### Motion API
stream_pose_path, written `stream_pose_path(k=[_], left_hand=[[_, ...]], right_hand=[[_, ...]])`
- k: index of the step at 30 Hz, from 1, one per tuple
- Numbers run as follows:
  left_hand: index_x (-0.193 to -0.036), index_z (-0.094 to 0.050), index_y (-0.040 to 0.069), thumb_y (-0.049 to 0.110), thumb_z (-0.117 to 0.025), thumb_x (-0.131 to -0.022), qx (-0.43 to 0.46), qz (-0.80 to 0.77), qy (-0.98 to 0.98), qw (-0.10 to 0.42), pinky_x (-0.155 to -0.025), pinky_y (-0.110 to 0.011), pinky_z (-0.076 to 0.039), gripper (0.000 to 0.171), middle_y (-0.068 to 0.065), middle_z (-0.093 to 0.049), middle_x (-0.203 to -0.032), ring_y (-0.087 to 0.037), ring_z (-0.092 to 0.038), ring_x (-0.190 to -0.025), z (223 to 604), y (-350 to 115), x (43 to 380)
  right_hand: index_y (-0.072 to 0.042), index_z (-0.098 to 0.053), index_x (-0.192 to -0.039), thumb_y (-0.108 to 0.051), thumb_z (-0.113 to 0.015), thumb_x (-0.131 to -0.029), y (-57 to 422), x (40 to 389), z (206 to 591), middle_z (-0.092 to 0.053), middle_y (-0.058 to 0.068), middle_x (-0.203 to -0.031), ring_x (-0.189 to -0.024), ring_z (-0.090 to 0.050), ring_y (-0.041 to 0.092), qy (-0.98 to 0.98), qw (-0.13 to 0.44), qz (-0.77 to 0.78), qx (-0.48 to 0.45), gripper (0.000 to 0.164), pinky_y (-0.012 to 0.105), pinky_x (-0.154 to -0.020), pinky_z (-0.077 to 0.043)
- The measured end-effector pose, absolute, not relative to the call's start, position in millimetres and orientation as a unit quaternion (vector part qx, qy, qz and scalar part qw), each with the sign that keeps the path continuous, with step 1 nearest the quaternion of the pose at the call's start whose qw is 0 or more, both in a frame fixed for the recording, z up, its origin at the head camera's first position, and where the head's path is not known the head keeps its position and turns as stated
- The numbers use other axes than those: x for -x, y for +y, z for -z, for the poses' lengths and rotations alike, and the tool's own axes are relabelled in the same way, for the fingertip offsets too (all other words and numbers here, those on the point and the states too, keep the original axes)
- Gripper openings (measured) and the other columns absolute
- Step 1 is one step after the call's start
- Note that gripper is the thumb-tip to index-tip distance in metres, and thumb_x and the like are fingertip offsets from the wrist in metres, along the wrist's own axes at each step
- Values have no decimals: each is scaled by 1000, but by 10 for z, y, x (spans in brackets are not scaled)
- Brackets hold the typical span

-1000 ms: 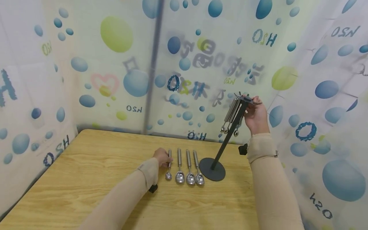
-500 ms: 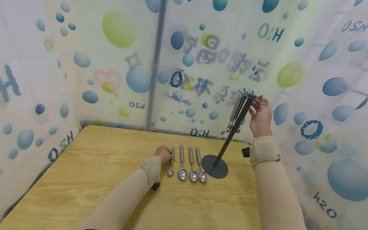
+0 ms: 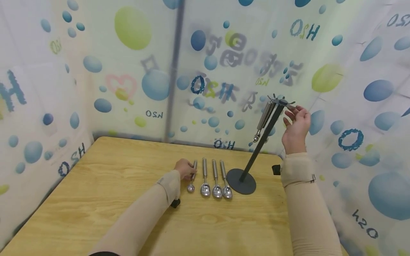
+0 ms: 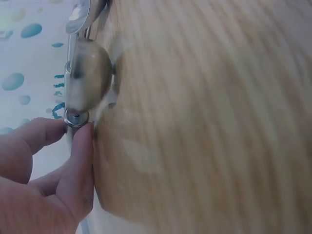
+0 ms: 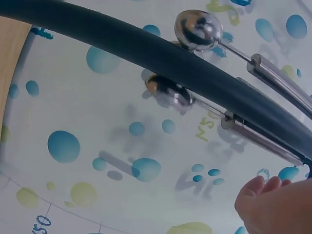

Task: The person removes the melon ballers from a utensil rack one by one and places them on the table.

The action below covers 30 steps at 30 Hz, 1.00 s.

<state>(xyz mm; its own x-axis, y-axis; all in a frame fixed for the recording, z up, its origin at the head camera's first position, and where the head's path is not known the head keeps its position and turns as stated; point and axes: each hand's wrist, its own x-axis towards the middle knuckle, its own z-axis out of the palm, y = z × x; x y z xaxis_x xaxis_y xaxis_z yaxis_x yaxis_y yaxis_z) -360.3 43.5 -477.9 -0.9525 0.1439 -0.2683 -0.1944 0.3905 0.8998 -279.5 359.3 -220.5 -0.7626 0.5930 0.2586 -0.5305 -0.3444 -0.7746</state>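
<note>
My left hand (image 3: pixel 184 169) pinches the handle of a small metal scoop (image 3: pixel 190 188) with a round bowl, low over the wooden table. In the left wrist view, a blurred round bowl (image 4: pixel 92 75) shows just past the fingertips. Three larger metal scoops (image 3: pixel 217 191) lie side by side to its right, handles pointing away. A dark stand (image 3: pixel 264 138) with hooks around its top stands behind them. Small round-bowled scoops (image 5: pixel 197 30) hang from it, partly hidden by the pole. My right hand (image 3: pixel 296 131) holds a hook at the stand's right side, fingers bent.
The wooden table (image 3: pixel 105 199) carries the stand's round base (image 3: pixel 241 181) near its right edge. Patterned curtains (image 3: pixel 128 89) with blue and green dots enclose the back and both sides.
The stand's top has turned, and the hanging scoops have shifted around the pole. My right hand has moved outward from beside the pole. The left hand keeps its pinch on the small scoop.
</note>
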Motion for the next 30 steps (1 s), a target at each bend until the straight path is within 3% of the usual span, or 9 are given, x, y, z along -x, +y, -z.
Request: stream_pose_path(k=[6, 10, 13, 16, 20, 26, 30], left_hand=[[-89, -71, -4, 6, -74, -90, 6, -524, 838, 150, -52, -25, -53, 11, -7, -64, -75, -15, -59, -59, 4764, 437, 3571], [-73, -64, 2, 8, -72, -91, 1, -512, 845, 157, -47, -24, -48, 21, -5, -57, -62, -14, -52, -52, 4745, 430, 3559], [-72, -62, 5, 8, -70, -92, 3, -514, 841, 166, -47, -24, -48, 22, -4, -57, -62, -13, -53, -53, 4741, 424, 3578], [-76, -65, 2, 7, -70, -92, 2, -526, 834, 167, -51, -25, -51, 18, -5, -59, -67, -14, -55, -57, 4722, 416, 3618], [-93, -69, -4, 3, -71, -92, 3, -566, 805, 179, -64, -30, -59, 7, -10, -67, -82, -18, -65, -72, 4691, 374, 3653], [-122, -59, -12, -2, -70, -93, 17, -627, 744, 229, -78, -41, -61, 32, -24, -69, -103, -30, -71, -92, 4690, 283, 3631], [-133, -55, -11, 0, -70, -94, 22, -639, 733, 231, -83, -42, -60, 42, -24, -68, -111, -31, -70, -98, 4699, 261, 3605]], right_hand=[[-11, -48, -114, -31, -33, -109, 3582, 2792, 2246, -60, 4, -112, -97, -57, 18, -474, 344, -810, 23, 25, 27, -77, -44], [-12, -47, -113, -31, -31, -109, 3578, 2786, 2260, -59, 4, -111, -97, -57, 18, -473, 339, -813, 21, 25, 28, -78, -44], [-11, -47, -113, -31, -32, -109, 3582, 2780, 2259, -61, 4, -110, -98, -57, 18, -466, 333, -819, 24, 25, 28, -78, -44], [-12, -47, -114, -30, -32, -109, 3591, 2777, 2252, -61, 5, -112, -98, -56, 19, -458, 329, -825, 23, 24, 28, -78, -44], [-11, -47, -115, -29, -32, -109, 3600, 2779, 2244, -60, 9, -117, -98, -56, 20, -446, 329, -832, 15, 24, 29, -80, -44], [-10, -47, -112, -27, -33, -109, 3592, 2784, 2249, -60, 11, -117, -99, -57, 22, -433, 322, -841, 11, 23, 32, -82, -44], [-10, -48, -115, -28, -34, -108, 3585, 2789, 2264, -60, 10, -118, -98, -58, 21, -438, 323, -839, 8, 24, 32, -83, -45]])
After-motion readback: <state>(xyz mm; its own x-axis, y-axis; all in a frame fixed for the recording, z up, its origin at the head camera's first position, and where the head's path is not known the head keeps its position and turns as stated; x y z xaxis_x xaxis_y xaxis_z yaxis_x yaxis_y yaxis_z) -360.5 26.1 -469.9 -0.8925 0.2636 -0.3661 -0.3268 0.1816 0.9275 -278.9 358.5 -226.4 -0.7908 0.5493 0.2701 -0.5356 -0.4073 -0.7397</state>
